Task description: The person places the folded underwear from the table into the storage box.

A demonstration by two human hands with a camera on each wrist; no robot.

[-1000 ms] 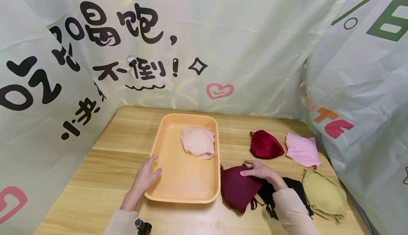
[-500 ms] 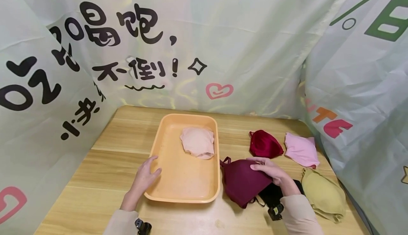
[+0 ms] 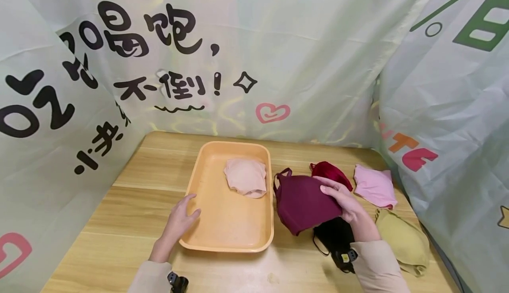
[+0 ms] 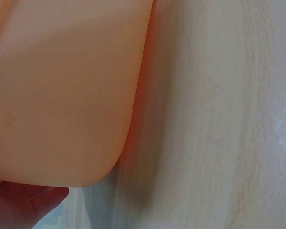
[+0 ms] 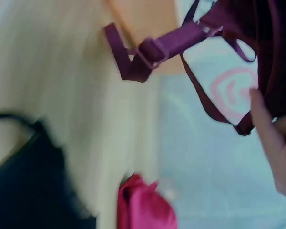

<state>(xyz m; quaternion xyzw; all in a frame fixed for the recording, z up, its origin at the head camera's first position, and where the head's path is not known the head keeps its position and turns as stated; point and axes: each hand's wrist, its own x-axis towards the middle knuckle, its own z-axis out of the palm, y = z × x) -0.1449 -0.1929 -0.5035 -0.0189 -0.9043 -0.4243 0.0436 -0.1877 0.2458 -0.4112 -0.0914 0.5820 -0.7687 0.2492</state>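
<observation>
While the fingers of the right hand pinch the maroon bra by its right end, it stretches leftward above the desk, roughly crosswise, just right of the peach tray; the left hand, fingers apart, is at the tray's left rim.

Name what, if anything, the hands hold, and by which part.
Right hand: the maroon bra, by its upper right edge. Left hand: at the tray rim, grip unclear.

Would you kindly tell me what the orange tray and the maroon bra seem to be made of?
Orange tray: probably moulded plastic with a soft sheen, judging by its smooth, rounded form. Maroon bra: apparently matte fabric; its strap bends like ribbon, fibre unclear.
</observation>
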